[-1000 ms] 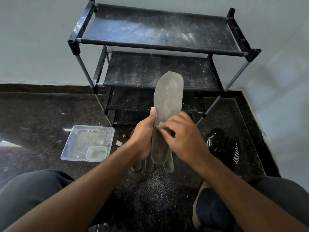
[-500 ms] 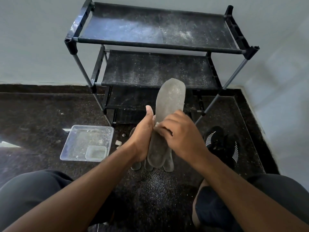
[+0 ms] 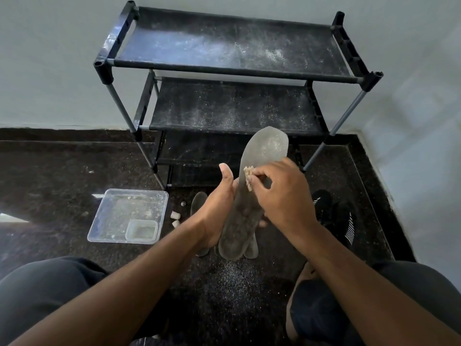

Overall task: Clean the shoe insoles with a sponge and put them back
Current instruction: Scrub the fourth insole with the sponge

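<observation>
L hand [image 3: 219,211] grips the grey insole [image 3: 252,193] from its left edge, fingers wrapped behind it, thumb sticking up free alongside. Insole is held up off the floor, toe end pointing away w/ a slight tilt to the right, heel end toward the person. R hand [image 3: 282,196] pinches a small tan sponge piece [image 3: 248,177] in curled fingertips and presses it on the insole's face near the left edge, approx mid-length. Whitish specks on the insole's toe area.

More insoles [image 3: 199,208] lie on the dark floor [image 3: 50,176] directly below the held insole, mostly hidden by it. Black shoes w/ white stripes [image 3: 334,216] sit just right of the insole. Clear plastic tray [image 3: 129,216] w/ a smaller tub in its corner is left of the insole; two small white bits [image 3: 175,219] between tray and insole. Dusty black shoe rack [image 3: 232,71] stands behind the insole, against the wall.
</observation>
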